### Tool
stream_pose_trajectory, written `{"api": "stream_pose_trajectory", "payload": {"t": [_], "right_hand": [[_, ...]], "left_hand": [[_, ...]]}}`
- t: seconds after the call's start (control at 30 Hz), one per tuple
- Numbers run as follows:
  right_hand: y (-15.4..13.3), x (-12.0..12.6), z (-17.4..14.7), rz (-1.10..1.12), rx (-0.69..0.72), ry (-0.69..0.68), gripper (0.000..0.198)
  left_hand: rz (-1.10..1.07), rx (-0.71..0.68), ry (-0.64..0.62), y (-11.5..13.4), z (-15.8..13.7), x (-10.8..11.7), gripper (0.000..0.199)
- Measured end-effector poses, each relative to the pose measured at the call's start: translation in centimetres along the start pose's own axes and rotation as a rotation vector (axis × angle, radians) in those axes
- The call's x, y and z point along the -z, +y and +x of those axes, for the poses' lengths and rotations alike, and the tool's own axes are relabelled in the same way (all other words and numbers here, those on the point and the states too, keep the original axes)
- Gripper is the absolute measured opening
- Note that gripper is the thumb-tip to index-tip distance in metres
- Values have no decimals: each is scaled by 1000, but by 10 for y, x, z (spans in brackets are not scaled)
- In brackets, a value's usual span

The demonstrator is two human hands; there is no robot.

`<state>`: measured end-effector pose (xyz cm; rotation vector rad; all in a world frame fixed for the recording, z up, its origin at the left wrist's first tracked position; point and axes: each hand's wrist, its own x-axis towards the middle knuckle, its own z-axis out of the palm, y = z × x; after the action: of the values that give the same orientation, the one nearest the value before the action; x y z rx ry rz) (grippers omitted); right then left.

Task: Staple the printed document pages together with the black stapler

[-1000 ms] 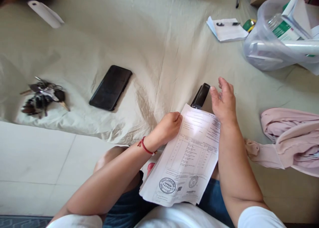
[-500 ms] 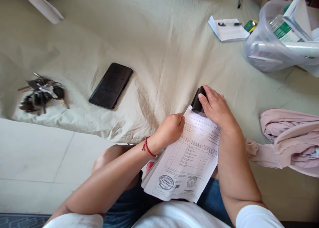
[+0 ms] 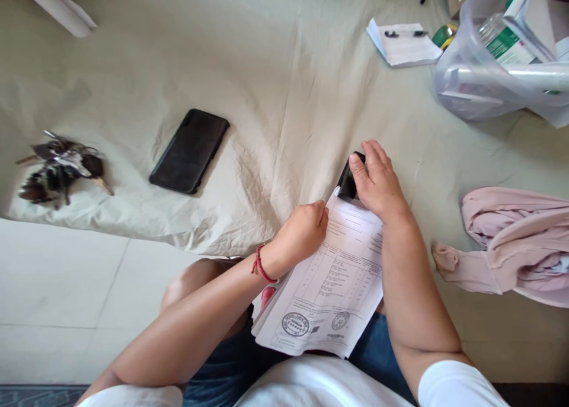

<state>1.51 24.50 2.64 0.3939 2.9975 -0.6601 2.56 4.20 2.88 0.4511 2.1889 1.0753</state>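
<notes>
A stack of printed papers (image 3: 329,282) with round stamps near its lower edge slants across my lap and the cloth's edge. My left hand (image 3: 306,232) is closed on the left margin, thumb and bent fingers pinching the sheets. At the top edge of the stack sits a black block-shaped tool that looks like a hole punch (image 3: 349,182). Over it lies my right hand (image 3: 377,179), fingers stretched out and thumb resting on the black top. The palm hides the tool's right side and the upper right corner of the papers.
On the cloth-covered surface (image 3: 249,57) lie a black phone (image 3: 190,151), a key bunch (image 3: 64,167) and a white paper roll (image 3: 60,9). To the right are a notepad with a pen (image 3: 406,44), a clear plastic tub (image 3: 471,93) of papers and pink fabric (image 3: 520,247).
My right hand's fingers have lifted and straightened a little on the black tool. My left hand keeps its pinch on the papers. The whole view has shifted slightly.
</notes>
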Motion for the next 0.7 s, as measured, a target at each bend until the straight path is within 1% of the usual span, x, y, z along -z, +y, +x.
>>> {"api": "stream_pose_trajectory", "payload": {"t": [0.13,0.3,0.5,0.7], "right_hand": [[-11,-8,-1,-16,-51,-56,92],[-15,-11,-4,-96,-29,-80,85],[-10,-15,-5,-108,15,-55,78],[-11,-19,-7,-155,8,-32,72]], "left_hand": [[18,36,-27,4,0,3,41],[-22,47,-20,3,2,5,42],[-57,31,-11,1,2,3,42],[-94,48,-1,-1,1,0,42]]}}
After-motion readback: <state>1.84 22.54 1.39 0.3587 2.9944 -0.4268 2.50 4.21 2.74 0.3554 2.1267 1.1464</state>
